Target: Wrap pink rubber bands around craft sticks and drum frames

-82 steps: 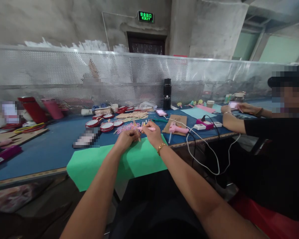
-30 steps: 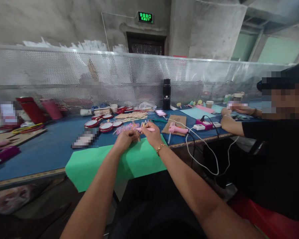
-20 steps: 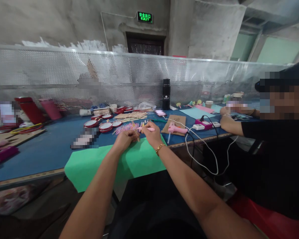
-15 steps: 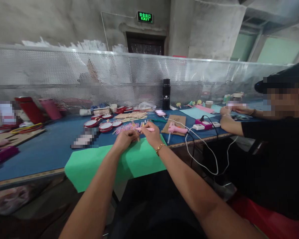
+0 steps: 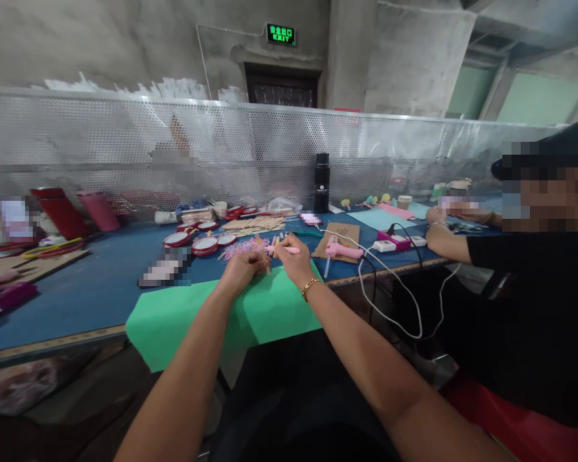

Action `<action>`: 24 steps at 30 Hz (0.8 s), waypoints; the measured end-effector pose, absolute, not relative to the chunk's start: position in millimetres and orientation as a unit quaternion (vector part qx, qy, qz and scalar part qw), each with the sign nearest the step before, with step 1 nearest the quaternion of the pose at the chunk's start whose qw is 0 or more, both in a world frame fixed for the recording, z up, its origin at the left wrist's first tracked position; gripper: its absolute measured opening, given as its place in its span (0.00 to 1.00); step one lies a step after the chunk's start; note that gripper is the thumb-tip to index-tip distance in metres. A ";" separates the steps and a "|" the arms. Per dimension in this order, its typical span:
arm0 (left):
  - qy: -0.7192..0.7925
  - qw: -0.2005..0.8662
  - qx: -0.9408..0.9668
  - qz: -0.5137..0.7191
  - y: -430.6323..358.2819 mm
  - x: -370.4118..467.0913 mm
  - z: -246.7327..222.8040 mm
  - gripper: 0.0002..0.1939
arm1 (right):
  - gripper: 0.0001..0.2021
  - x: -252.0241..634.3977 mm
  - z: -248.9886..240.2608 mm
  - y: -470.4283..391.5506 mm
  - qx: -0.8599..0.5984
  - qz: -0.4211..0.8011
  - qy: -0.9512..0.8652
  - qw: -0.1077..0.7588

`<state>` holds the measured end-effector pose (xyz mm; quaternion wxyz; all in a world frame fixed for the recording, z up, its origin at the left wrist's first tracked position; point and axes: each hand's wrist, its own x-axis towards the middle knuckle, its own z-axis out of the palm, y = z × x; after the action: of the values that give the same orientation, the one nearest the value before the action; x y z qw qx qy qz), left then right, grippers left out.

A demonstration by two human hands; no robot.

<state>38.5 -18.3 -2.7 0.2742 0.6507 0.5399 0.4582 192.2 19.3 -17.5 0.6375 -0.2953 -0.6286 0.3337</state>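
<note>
My left hand (image 5: 241, 269) is closed around a thin wooden craft stick (image 5: 259, 243), which stands tilted with its top end above the fingers. In my right hand (image 5: 296, 260) a pink marker pen (image 5: 290, 250) is pinched, its tip directed left and close to the stick. I cannot tell whether the tip touches the wood. Beneath both hands a green sheet (image 5: 173, 314) hangs over the table's front edge. Just beyond the fingers lies a heap of pink and purple shreds (image 5: 241, 246), with some marker-like pieces partly hidden behind my right hand.
Several small red-rimmed drums (image 5: 205, 246) and a pile of craft sticks (image 5: 255, 223) lie farther back. A pink glue gun (image 5: 340, 248) rests on cardboard, right. A black bottle (image 5: 322, 183) stands by the perforated screen. White cables (image 5: 390, 314) droop off the edge beside a seated co-worker.
</note>
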 end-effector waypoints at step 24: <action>0.548 0.284 0.635 0.464 -17.6 37.3 -6.0 0.15 | 0.09 191.1 -18.6 20.8 -0.287 0.342 -0.638 0.628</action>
<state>37.3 -17.6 -6.0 0.2842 0.6350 0.5483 0.4641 191.1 20.8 -18.6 0.6275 -0.2873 -0.6377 0.3420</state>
